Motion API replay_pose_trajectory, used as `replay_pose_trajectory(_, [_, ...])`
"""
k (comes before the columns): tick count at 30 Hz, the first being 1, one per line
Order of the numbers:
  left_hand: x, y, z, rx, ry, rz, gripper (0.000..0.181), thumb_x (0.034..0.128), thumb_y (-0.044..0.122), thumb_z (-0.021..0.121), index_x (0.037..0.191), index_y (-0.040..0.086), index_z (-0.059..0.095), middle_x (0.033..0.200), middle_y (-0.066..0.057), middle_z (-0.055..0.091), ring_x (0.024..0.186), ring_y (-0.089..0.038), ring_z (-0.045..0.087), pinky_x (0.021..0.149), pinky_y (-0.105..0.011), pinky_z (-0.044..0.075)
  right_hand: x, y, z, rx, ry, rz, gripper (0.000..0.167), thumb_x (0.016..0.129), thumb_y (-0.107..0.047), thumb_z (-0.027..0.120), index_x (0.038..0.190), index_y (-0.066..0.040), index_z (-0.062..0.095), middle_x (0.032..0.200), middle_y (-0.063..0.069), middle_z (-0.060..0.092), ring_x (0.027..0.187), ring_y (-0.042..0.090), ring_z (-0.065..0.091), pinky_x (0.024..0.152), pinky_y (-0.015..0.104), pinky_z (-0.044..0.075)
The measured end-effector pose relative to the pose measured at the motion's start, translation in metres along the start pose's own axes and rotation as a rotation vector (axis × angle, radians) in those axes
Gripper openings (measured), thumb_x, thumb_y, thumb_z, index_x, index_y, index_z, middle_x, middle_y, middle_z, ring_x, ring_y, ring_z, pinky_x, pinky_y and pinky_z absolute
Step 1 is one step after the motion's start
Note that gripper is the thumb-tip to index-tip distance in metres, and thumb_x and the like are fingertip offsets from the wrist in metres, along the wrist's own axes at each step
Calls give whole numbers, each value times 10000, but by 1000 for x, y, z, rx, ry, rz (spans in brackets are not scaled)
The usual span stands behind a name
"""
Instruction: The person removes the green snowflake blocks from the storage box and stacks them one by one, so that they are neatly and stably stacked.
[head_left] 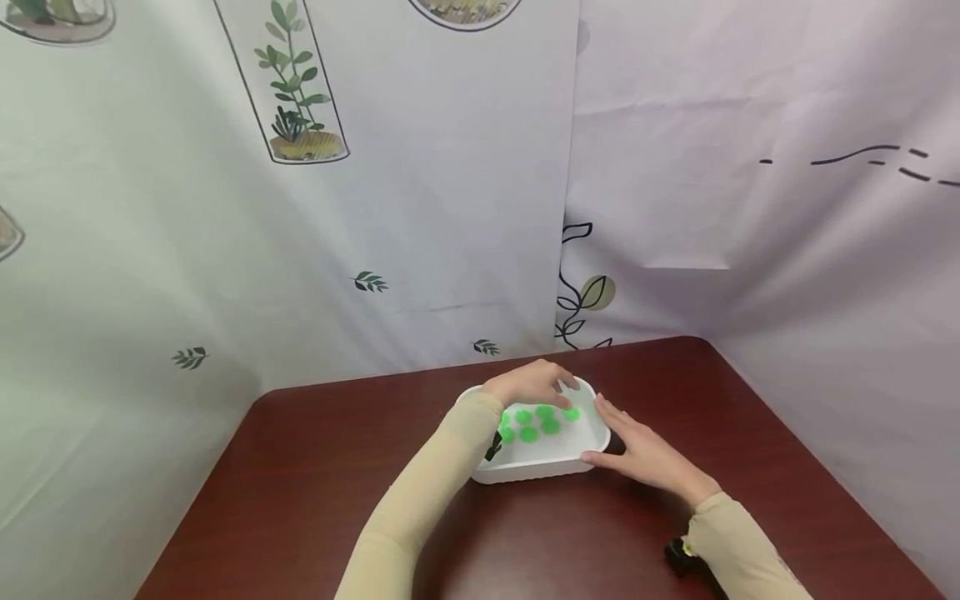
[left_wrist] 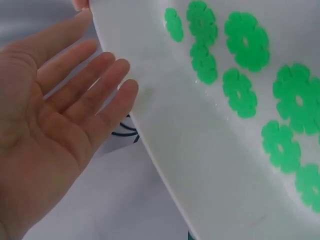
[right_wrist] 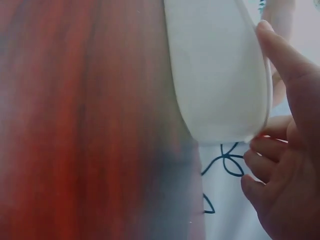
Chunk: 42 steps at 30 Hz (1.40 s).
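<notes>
A white plastic box (head_left: 528,472) stands on the table, with several flat green notched discs (head_left: 551,426) lying on its floor. My left hand (head_left: 531,384) reaches over the box, its fingers near the far rim. In the left wrist view, that hand (left_wrist: 65,107) shows loosely extended fingers and an uncovered palm, with nothing held. At the box's right end my right hand (head_left: 648,454) holds the corner. The right wrist view shows its thumb on the long side's rim and the bent fingers of the hand (right_wrist: 292,150) against the short end.
The box stands toward the back of a dark red-brown table (head_left: 517,542). Behind and beside the table hangs a pale cloth (head_left: 450,208) printed with plants. A black wrist strap piece (head_left: 681,554) is at the right sleeve.
</notes>
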<state>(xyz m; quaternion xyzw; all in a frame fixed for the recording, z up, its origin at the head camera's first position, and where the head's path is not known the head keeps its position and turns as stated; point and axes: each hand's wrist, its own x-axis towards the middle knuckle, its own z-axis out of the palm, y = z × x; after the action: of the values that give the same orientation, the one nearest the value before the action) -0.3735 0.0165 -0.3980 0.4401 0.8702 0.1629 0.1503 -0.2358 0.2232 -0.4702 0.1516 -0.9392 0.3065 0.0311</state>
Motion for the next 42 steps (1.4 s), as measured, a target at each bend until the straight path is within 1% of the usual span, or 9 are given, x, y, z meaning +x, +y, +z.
replay_pose_trajectory(6, [11,0,6,39,-63,-21,444,912,229,753,1342,165,664,1316,59,654,1100,-95,635,943,-238,477,4,-2,-5,-22,8,-29,1049,823,-689,686,1561,-30,337,1615,200,280,1448,493,264,1124,630,280])
replay_pose_trajectory(10, [18,-2,13,44,-118,-33,481,904,215,759,1369,170,644,1342,52,641,1173,-122,610,982,-251,463,4,-2,-4,-32,11,-29,1054,817,-696,687,1555,-25,347,1613,195,288,1446,474,286,1120,615,299])
replay_pose_trajectory(16, [21,-5,21,13,-147,-85,504,851,235,815,1333,197,672,1283,57,671,1176,-89,595,1008,-267,448,3,-2,-2,-35,19,-43,1050,817,-692,690,1552,-23,351,1611,180,301,1451,430,310,1105,591,341])
replay_pose_trajectory(20, [21,-7,25,-4,-148,-109,471,839,231,830,1288,209,692,1247,85,675,1130,-55,592,990,-250,448,2,-2,0,-42,16,-45,1055,817,-702,681,1557,-29,344,1614,175,299,1451,424,312,1098,589,352])
replay_pose_trajectory(24, [22,-9,31,32,-138,-115,406,824,216,841,1209,221,711,1192,103,664,1069,-43,575,958,-234,448,1,-1,3,-56,17,-40,1068,811,-728,661,1560,-37,342,1612,175,305,1450,411,322,1091,579,367])
replay_pose_trajectory(29, [26,-7,37,86,-119,-100,389,811,140,841,1174,202,718,1128,94,662,983,-46,565,897,-204,455,1,0,2,-59,37,-48,1064,800,-728,671,1548,-34,370,1598,185,329,1438,386,358,1072,554,402])
replay_pose_trajectory(35, [32,-2,39,98,-80,-59,384,810,89,838,1173,146,726,1079,63,688,945,-49,585,869,-184,470,3,2,-2,-80,72,-67,1045,802,-712,685,1533,-23,396,1583,192,350,1417,375,395,1066,532,414])
replay_pose_trajectory(38, [33,1,40,95,-85,-60,356,814,118,844,1151,137,729,1024,66,683,918,-48,588,857,-179,471,2,2,-3,-74,62,-70,1050,803,-713,684,1534,-19,389,1584,194,345,1417,376,395,1065,533,414])
replay_pose_trajectory(42, [34,4,40,91,-105,-88,335,815,148,849,1128,135,732,993,83,680,887,-38,584,842,-181,473,3,1,-4,-78,50,-75,1052,806,-722,670,1536,-20,385,1585,198,341,1419,376,391,1067,532,411])
